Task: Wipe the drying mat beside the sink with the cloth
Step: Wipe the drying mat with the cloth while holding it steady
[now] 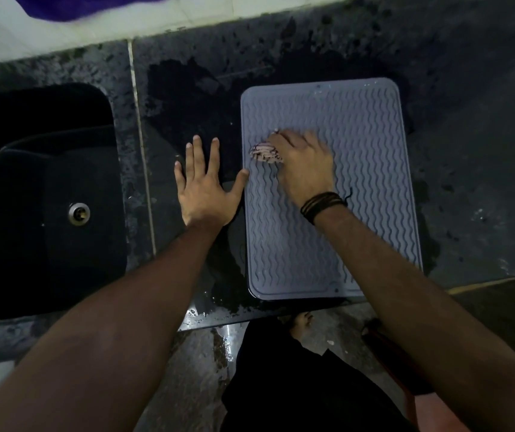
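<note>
A grey drying mat [371,169] with a wavy ribbed surface lies on the dark counter, right of the sink. My right hand [304,165] presses a small bunched pinkish cloth [264,153] onto the mat near its left edge, in the upper half. Most of the cloth is hidden under my fingers. My left hand [207,185] lies flat and spread on the wet counter just left of the mat, with the thumb tip touching the mat's left rim.
A black sink [47,194] with a metal drain [79,213] sits at the left. The dark stone counter [474,145] is wet around the mat. The counter's front edge [281,313] runs below the mat, with floor and a bare foot [302,322] beneath. A pale wall runs along the top.
</note>
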